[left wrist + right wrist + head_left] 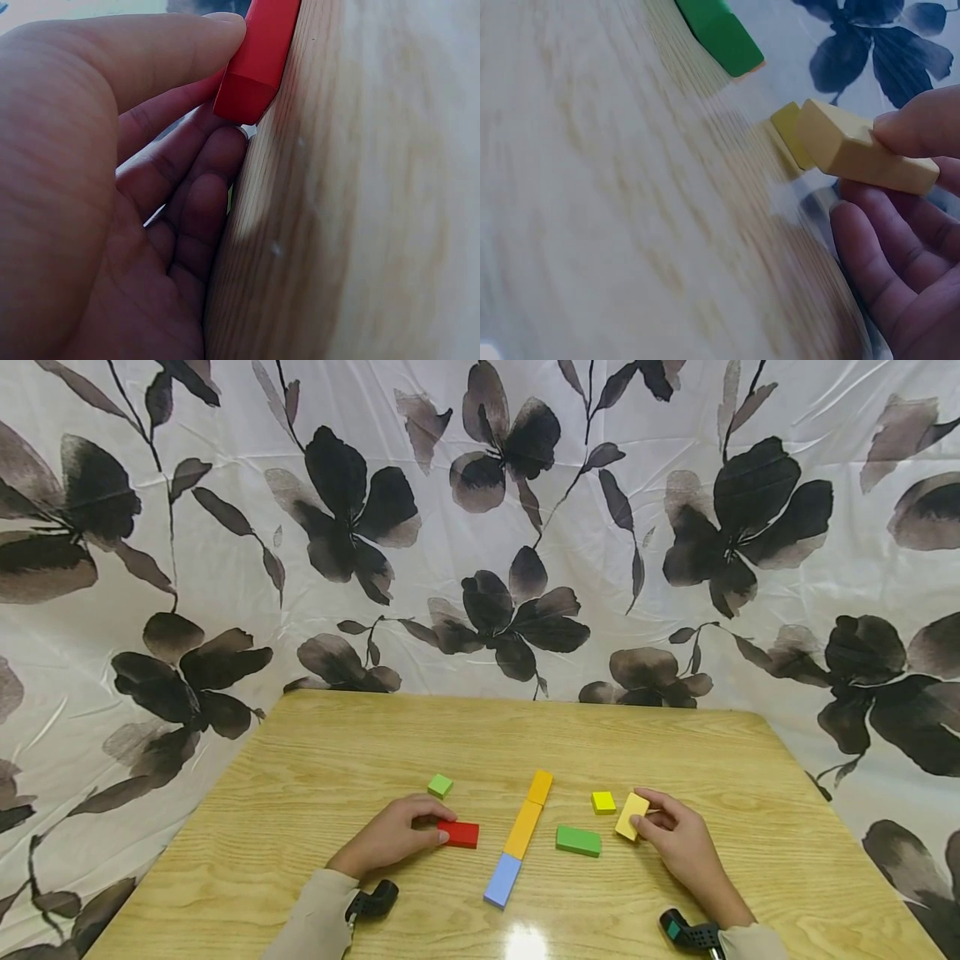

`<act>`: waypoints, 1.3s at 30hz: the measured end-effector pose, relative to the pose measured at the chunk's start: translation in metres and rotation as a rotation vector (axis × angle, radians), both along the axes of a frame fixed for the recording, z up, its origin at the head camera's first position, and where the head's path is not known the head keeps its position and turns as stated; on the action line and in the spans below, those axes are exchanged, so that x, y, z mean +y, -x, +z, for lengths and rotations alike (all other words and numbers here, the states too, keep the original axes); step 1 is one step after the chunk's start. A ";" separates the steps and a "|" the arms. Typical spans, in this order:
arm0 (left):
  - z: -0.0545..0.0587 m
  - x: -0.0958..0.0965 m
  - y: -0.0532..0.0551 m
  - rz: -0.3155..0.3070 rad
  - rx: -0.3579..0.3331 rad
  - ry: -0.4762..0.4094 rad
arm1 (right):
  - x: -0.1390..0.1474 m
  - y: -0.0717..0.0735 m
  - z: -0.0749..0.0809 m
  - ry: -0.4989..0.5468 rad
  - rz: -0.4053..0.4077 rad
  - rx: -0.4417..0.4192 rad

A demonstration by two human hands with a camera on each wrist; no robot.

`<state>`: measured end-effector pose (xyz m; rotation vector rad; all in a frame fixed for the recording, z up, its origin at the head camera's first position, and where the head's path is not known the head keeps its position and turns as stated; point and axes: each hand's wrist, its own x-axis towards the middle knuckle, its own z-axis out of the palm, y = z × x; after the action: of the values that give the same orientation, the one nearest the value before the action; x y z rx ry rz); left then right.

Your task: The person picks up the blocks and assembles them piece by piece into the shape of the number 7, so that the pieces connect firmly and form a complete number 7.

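Note:
A red rectangular block (461, 835) lies on the table, its left end pinched between the thumb and fingers of my left hand (397, 835). In the left wrist view the thumb presses one side of the red block (259, 56). My right hand (678, 843) pinches a pale yellow rectangular block (632, 817) between thumb and fingers. The right wrist view shows this pale block (862, 150) tilted and held above the tabletop. Just left of it sits a small bright yellow cube (603, 802), and nearer the middle a green rectangular block (578, 841).
Between my hands a slanting row runs end to end: a blue block (502, 881), a long orange block (522, 831) and a shorter orange block (540, 787). Beyond my left hand is a light green cube (440, 786). A floral cloth (517, 610) hangs behind the wooden table (360, 735).

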<state>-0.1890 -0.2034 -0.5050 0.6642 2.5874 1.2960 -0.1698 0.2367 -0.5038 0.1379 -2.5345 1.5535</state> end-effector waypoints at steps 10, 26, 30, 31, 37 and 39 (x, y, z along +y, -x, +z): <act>0.003 0.001 -0.002 -0.010 -0.025 -0.046 | -0.003 -0.001 0.000 0.081 0.022 -0.024; 0.001 -0.001 0.000 -0.005 -0.017 -0.012 | -0.006 0.001 -0.001 0.258 0.032 -0.055; 0.001 -0.001 -0.001 -0.003 -0.013 -0.019 | -0.008 0.006 -0.002 0.266 0.034 -0.064; 0.001 -0.001 -0.002 -0.002 -0.011 -0.017 | -0.008 0.007 -0.002 0.267 0.031 -0.067; 0.002 0.001 -0.003 0.010 -0.008 -0.022 | -0.011 0.016 0.000 0.283 0.019 -0.079; 0.003 0.001 -0.003 0.009 -0.011 -0.026 | -0.013 0.018 0.001 0.312 0.014 -0.091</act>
<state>-0.1862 -0.2020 -0.5019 0.6484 2.5720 1.3351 -0.1878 0.2242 -0.5028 0.0451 -2.3202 1.9763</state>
